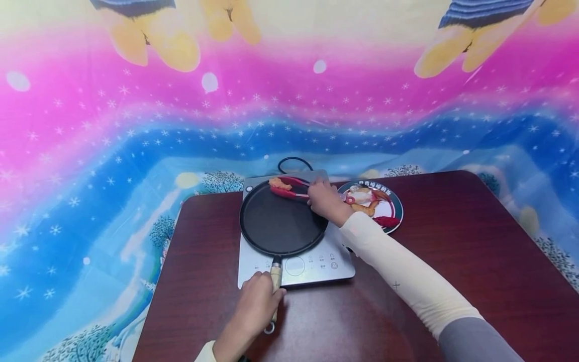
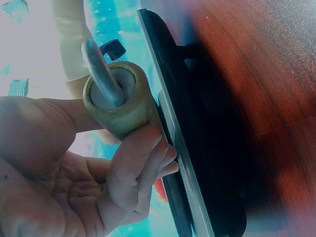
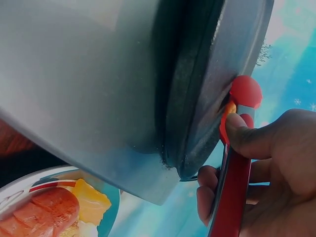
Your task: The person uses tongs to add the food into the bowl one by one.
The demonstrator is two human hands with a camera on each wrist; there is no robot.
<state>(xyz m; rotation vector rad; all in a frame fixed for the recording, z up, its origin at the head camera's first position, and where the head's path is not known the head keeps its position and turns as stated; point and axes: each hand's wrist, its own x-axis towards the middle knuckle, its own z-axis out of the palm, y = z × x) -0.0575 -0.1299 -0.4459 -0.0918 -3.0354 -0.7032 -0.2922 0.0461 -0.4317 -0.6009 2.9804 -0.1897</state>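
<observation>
My left hand [image 1: 257, 296] holds the pale wooden handle [image 1: 275, 278] of a flat black frying pan [image 1: 282, 223]. In the left wrist view, thumb and fingers [image 2: 136, 168] lie on either side of the handle's end [image 2: 126, 116], which has a metal ring. Over the pan's right side, my right hand [image 1: 326, 200] grips red-tipped food tongs [image 1: 286, 193]. Between the tong tips is an orange-brown piece of food [image 1: 279, 184], at the pan's far edge. The head view does not show clearly whether this piece touches the pan. In the right wrist view the tongs [image 3: 232, 195] mostly hide it.
Beneath the pan is a silver induction cooktop [image 1: 312, 269] on a dark red wooden table [image 1: 407, 306]. To its right stands a dark-rimmed plate [image 1: 400, 203] with several foods, among them a scored sausage [image 3: 49, 212]. A black cord [image 1: 294, 159] loops behind. A printed cloth [image 1: 253, 115] hangs around the table.
</observation>
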